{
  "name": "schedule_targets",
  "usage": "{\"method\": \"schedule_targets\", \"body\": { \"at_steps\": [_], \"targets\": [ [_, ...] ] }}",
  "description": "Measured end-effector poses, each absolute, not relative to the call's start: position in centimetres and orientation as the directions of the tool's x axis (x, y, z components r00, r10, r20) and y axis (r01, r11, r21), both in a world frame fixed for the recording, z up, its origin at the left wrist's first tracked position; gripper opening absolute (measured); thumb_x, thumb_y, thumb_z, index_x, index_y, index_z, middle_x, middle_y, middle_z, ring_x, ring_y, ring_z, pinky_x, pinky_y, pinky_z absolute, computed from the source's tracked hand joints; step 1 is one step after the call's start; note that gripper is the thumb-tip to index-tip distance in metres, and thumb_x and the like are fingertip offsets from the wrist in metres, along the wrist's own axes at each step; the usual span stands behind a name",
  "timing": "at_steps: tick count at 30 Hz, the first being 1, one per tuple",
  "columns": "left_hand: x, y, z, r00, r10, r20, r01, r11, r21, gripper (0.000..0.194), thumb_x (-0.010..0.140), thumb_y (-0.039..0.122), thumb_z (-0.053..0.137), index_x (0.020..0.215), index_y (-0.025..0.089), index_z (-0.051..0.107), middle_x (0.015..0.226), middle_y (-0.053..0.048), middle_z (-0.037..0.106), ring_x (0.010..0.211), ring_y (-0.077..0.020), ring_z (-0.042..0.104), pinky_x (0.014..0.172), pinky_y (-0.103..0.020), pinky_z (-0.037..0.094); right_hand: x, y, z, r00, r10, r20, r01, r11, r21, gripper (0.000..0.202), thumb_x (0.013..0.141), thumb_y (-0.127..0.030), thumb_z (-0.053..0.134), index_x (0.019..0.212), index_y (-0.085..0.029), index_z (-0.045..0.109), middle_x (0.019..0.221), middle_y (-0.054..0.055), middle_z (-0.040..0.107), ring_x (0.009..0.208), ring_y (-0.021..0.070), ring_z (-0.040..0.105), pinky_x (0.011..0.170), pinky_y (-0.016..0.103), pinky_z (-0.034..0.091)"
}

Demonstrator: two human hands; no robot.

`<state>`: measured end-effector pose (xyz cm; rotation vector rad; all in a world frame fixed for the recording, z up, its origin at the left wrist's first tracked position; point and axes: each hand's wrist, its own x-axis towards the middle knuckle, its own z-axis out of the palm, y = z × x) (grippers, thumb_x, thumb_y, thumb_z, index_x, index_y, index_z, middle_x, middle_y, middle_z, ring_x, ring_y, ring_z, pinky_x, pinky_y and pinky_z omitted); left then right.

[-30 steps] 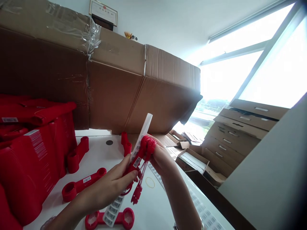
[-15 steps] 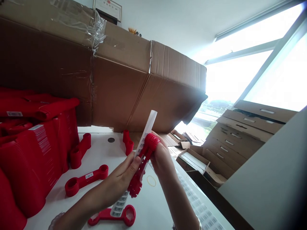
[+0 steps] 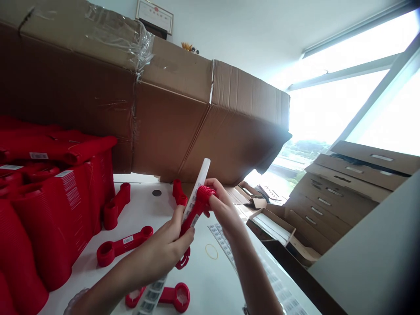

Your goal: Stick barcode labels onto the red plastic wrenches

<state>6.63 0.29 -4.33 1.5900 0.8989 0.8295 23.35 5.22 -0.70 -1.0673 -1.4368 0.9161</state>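
My left hand (image 3: 175,238) is wrapped round the middle of a small stack of red double-ring plastic pieces (image 3: 193,214) and a curled strip of barcode labels (image 3: 201,175). That strip runs from above my hands down past my left wrist. My right hand (image 3: 225,210) has its fingers closed on the ring end at the top of the stack. A white label shows on the stack's side, close to my left fingertips. Part of the stack's lower end is hidden behind my left hand. Below my hands lies another red piece (image 3: 173,295), partly covered by the strip.
Red pieces are piled high (image 3: 49,218) at left. A labelled loose piece (image 3: 124,244) lies on the white table (image 3: 157,205). Label sheets (image 3: 262,271) and a rubber band (image 3: 211,251) lie right of centre. A large carton (image 3: 170,122) overhangs the back; cardboard boxes (image 3: 331,192) stand at right.
The held stack has turned in my hands, so that a labelled side now shows. My right fingers have shifted on its top ring end. The strip's lower end has moved down and left.
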Motion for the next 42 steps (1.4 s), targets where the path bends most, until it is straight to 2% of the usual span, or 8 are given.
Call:
{"method": "schedule_targets", "body": {
  "at_steps": [3, 6, 9, 12, 24, 30, 35, 42],
  "targets": [
    [5.1, 0.8, -2.9, 0.454, 0.890, -0.036, 0.117, -0.020, 0.993, 0.036, 0.099, 0.047, 0.047, 0.126, 0.023, 0.043, 0.080, 0.003, 0.046, 0.070, -0.0141, 0.047, 0.067, -0.027, 0.040, 24.5, 4.0, 0.1, -0.008, 0.928, 0.373, 0.405, 0.344, -0.847, 0.034, 0.082, -0.030, 0.066, 0.112, -0.020, 0.052, 0.108, 0.010, 0.063, 0.088, 0.0239, 0.063, 0.061, 0.034, 0.053],
    [3.9, 1.3, -2.2, 0.387, 0.919, -0.076, 0.076, 0.050, 0.996, 0.024, 0.095, 0.041, 0.051, 0.108, 0.021, 0.045, 0.074, 0.005, 0.042, 0.064, -0.0114, 0.041, 0.061, -0.025, 0.035, 24.4, 1.5, 0.6, -0.195, 0.774, 0.602, 0.720, 0.530, -0.449, 0.033, 0.095, -0.027, 0.058, 0.127, -0.023, 0.049, 0.129, 0.013, 0.057, 0.113, 0.0287, 0.060, 0.091, 0.048, 0.054],
    [3.4, 1.5, -2.2, 0.409, 0.909, -0.082, 0.011, 0.085, 0.996, 0.025, 0.089, 0.036, 0.057, 0.106, 0.020, 0.046, 0.074, 0.005, 0.047, 0.062, -0.0107, 0.044, 0.061, -0.026, 0.035, 22.9, -0.5, 0.9, -0.589, 0.569, 0.574, 0.678, 0.735, -0.034, 0.035, 0.096, -0.008, 0.053, 0.127, -0.024, 0.056, 0.135, 0.009, 0.059, 0.128, 0.0274, 0.053, 0.118, 0.056, 0.034],
    [2.9, 1.3, -2.0, 0.474, 0.877, -0.075, -0.024, 0.099, 0.995, 0.024, 0.086, 0.032, 0.059, 0.103, 0.020, 0.047, 0.079, 0.003, 0.054, 0.065, -0.0116, 0.052, 0.063, -0.028, 0.037, 21.7, -0.6, 1.6, -0.741, 0.494, 0.454, 0.593, 0.799, 0.099, 0.034, 0.094, 0.001, 0.049, 0.117, -0.021, 0.063, 0.117, 0.007, 0.069, 0.115, 0.0247, 0.062, 0.119, 0.052, 0.035],
    [0.0, -1.2, -0.3, 0.413, 0.908, -0.065, 0.367, -0.101, 0.925, 0.050, 0.091, 0.058, 0.059, 0.130, 0.033, 0.038, 0.091, 0.002, 0.057, 0.079, -0.0184, 0.055, 0.070, -0.032, 0.041, 22.8, -0.3, 4.0, -0.889, 0.303, 0.343, 0.408, 0.864, 0.296, 0.026, 0.101, -0.007, 0.049, 0.104, -0.017, 0.073, 0.099, 0.010, 0.073, 0.093, 0.0242, 0.066, 0.077, 0.038, 0.054],
    [-3.1, -1.9, 1.0, -0.130, 0.970, 0.207, 0.310, -0.158, 0.937, 0.064, 0.085, 0.079, 0.054, 0.118, 0.026, 0.039, 0.086, -0.001, 0.061, 0.074, -0.0215, 0.062, 0.064, -0.035, 0.052, 21.7, 0.9, 1.5, -0.841, 0.490, 0.231, 0.530, 0.832, 0.162, 0.025, 0.098, -0.008, 0.054, 0.111, -0.020, 0.072, 0.105, 0.007, 0.072, 0.089, 0.0202, 0.068, 0.072, 0.032, 0.052],
    [-3.9, -3.7, 2.8, -0.521, 0.750, 0.407, 0.150, -0.389, 0.909, 0.036, 0.089, 0.052, 0.065, 0.099, 0.023, 0.046, 0.086, -0.001, 0.063, 0.065, -0.0143, 0.061, 0.054, -0.027, 0.050, 16.5, 5.9, -3.3, -0.804, 0.589, -0.074, 0.593, 0.804, -0.044, 0.023, 0.095, -0.011, 0.060, 0.112, -0.017, 0.074, 0.111, 0.009, 0.073, 0.092, 0.0199, 0.069, 0.069, 0.027, 0.049],
    [-5.5, -3.9, 3.1, -0.554, 0.676, 0.487, 0.125, -0.511, 0.851, 0.021, 0.086, 0.035, 0.067, 0.093, 0.021, 0.053, 0.079, 0.001, 0.065, 0.061, -0.0136, 0.062, 0.050, -0.025, 0.051, 10.2, 10.9, -7.7, -0.812, 0.526, -0.254, 0.564, 0.819, -0.107, 0.022, 0.091, -0.021, 0.067, 0.111, -0.018, 0.073, 0.107, 0.007, 0.073, 0.088, 0.0187, 0.067, 0.069, 0.029, 0.051]
  ]
}}
